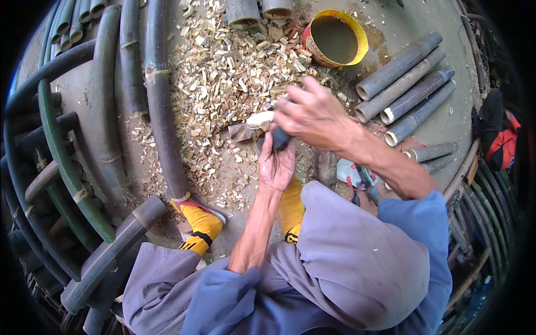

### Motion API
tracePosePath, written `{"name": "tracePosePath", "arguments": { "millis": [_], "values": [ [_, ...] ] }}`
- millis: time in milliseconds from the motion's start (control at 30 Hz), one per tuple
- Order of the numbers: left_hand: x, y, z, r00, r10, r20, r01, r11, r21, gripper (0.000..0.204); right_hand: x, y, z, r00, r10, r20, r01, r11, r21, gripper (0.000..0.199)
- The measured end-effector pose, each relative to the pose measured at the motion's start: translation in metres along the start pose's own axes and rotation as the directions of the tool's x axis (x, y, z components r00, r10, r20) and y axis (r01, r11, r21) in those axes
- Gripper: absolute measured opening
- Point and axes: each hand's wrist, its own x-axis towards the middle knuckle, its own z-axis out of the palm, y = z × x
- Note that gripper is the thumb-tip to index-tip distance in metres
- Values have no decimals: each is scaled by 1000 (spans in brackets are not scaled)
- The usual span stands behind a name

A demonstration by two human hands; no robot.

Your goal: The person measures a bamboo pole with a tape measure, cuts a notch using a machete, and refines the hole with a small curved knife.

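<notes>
My left hand (277,167) is palm up in the middle, its fingers closed around a short dark grey piece (281,138); its kind is not clear. Just above, my right hand (315,114) is bent over the same piece, its fingers smeared by motion, so what it grips is hidden. Beside both hands, to the left, a pale, freshly cut wooden end (260,119) shows next to a brownish chunk of wood (240,132). A heap of pale wood chips (223,72) spreads beyond the hands.
A yellow-rimmed bucket (360,42) of murky water stands at the far right of the chips. Several cut bamboo tubes (410,92) lie to the right. Long bamboo poles (162,111) crowd the left side. A white-and-red item (349,172) lies by my right knee.
</notes>
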Motion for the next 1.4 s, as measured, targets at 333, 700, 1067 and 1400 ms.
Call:
{"name": "tracePosePath", "arguments": {
  "millis": [333, 700, 1067, 1400],
  "values": [
    [5, -6, 14, 971, 27, -238, 221, 282, 934, 22, -123, -79, 44, 516, 731, 446, -824, 282, 491, 34],
    [6, -10, -2, 994, 74, 81, -78, 996, 46, 29, -13, 12, 9, 1000, -3, -2, 3, 1000, 24, 12],
    [14, 5, 10, 954, -25, -299, 299, -6, 954, 31, -126, -95, 49, 463, 759, 458, -816, 164, 554, 38],
    [2, -8, 1, 995, 43, -86, 3, 884, 468, 32, -62, -2, 14, 943, 317, 106, -330, 931, 156, 22]
  ]
}}
